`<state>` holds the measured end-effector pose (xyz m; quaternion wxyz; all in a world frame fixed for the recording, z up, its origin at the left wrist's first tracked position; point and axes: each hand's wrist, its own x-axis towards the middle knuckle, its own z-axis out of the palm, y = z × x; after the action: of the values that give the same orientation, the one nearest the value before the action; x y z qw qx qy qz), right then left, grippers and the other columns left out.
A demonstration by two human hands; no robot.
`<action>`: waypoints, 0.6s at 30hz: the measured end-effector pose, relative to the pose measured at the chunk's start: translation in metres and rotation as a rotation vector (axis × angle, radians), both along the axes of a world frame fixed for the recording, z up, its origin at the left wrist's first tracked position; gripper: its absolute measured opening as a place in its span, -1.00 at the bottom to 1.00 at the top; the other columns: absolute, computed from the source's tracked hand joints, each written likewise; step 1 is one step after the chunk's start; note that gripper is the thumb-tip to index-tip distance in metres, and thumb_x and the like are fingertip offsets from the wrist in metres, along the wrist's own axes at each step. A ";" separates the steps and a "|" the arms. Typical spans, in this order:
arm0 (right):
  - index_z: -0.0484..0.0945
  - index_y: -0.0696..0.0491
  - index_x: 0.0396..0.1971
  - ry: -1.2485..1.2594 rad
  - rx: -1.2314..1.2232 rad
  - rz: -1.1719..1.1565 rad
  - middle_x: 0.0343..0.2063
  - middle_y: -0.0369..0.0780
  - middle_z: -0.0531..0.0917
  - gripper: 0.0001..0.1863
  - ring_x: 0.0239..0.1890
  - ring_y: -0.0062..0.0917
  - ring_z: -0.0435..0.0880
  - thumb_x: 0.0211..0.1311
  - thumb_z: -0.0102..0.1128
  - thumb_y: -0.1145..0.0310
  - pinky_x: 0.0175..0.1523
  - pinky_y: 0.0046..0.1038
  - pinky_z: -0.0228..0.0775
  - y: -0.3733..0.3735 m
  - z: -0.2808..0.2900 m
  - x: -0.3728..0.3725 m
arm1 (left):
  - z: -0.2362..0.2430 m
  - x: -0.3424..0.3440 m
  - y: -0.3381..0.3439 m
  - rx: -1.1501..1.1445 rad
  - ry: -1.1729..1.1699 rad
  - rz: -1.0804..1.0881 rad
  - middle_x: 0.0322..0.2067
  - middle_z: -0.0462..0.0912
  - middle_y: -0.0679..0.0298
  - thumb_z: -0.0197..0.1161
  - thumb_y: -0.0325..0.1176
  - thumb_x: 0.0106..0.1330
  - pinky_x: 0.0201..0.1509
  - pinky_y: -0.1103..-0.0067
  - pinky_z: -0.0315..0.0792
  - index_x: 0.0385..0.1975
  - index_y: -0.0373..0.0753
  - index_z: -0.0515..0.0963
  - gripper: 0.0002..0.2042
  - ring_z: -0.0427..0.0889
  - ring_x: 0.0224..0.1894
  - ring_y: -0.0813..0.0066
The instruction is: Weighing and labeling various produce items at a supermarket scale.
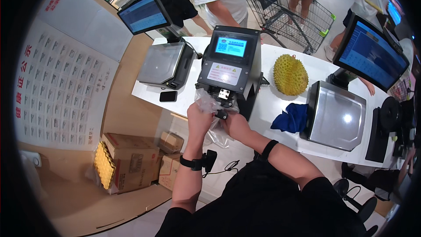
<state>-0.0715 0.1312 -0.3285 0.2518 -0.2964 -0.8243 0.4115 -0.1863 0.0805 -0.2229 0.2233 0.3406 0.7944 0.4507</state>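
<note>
Clear plastic bag (207, 101): bunched at the near end of the black machine (230, 61), crumpled part to the left of its metal fitting (224, 93), loose film hanging below, off the near edge of the white desk (268, 101).

Left hand (199, 116): fingers curled closed on the gathered film. Right hand (235, 125): just right of the black knob (221, 114), beside the film; fingertips hidden, so cannot tell how far open they are or whether they grip.

Surroundings: phone (168, 96) and left scale (161, 63) to the left; durian (290, 75), blue cloth (291, 118) and right scale (337, 116) to the right.

Risks (judged): thin, slack film could snag in the fitting if fed unevenly; the bunch could spread if the left fingers loosen; fingers this close to the mechanism could get pinched if it moves.
</note>
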 end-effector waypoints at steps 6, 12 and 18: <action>0.54 0.20 -0.30 -0.075 0.009 0.129 -0.38 0.06 0.62 -0.80 -0.34 -0.04 0.59 0.13 0.09 0.40 -0.21 -0.12 0.44 0.005 0.000 0.002 | -0.001 -0.004 -0.004 -0.020 -0.095 0.019 -0.68 0.56 0.27 0.09 -0.39 0.28 -0.62 0.65 0.29 -0.35 -0.38 0.61 -0.80 0.46 -0.68 0.64; 0.58 0.11 -0.30 -0.080 0.041 0.087 -0.40 -0.01 0.63 -0.81 -0.30 -0.07 0.60 0.19 0.03 0.36 -0.17 -0.12 0.44 0.019 0.007 0.028 | 0.000 0.007 0.001 0.001 0.135 -0.122 -0.62 0.61 0.15 0.12 -0.37 0.26 -0.50 0.51 0.40 -0.31 -0.36 0.61 -0.81 0.59 -0.60 0.38; 0.49 0.11 -0.41 -0.169 -0.031 0.110 -0.44 -0.02 0.61 -0.82 -0.31 -0.05 0.58 0.23 0.04 0.30 -0.23 -0.09 0.39 0.032 0.013 0.075 | 0.011 0.043 0.006 -0.080 0.435 -0.149 -0.53 0.62 -0.03 0.21 -0.44 0.09 -0.35 0.36 0.47 -0.27 -0.29 0.60 -0.80 0.62 -0.43 -0.05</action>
<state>0.0035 0.1630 -0.3158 0.1534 -0.2881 -0.8512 0.4110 -0.1437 0.0862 -0.2119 0.0929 0.4781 0.8138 0.3170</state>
